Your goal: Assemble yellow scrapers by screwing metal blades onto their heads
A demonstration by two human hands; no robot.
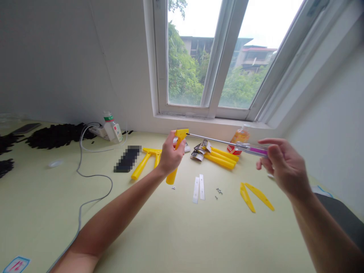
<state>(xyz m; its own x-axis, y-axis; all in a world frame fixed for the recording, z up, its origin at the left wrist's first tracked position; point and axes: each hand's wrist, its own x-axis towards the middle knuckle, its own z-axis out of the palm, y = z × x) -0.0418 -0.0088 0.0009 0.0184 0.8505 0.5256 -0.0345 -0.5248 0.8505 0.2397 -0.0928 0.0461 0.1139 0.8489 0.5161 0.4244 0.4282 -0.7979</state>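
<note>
My left hand [171, 153] is closed around a yellow scraper handle [171, 179], which stands upright with its wide head above my fingers. In my right hand [284, 165] is a screwdriver [246, 149] with a clear and purple grip. Its long shaft points left, and the tip is at the scraper's head; whether it touches a screw is too small to tell. Below lie two pale metal strips [196, 190], several small screws [218, 190] and two nuts [173, 188]. Two flat yellow pieces [258, 197] rest under my right hand.
More yellow scraper handles [139, 167] lie behind my left hand, and yellow handles with labelled heads [222, 159] near the window. An orange bottle [241, 134], a clear bottle [108, 117], black pieces [59, 136] and a grey cable [96, 199] are also on the table.
</note>
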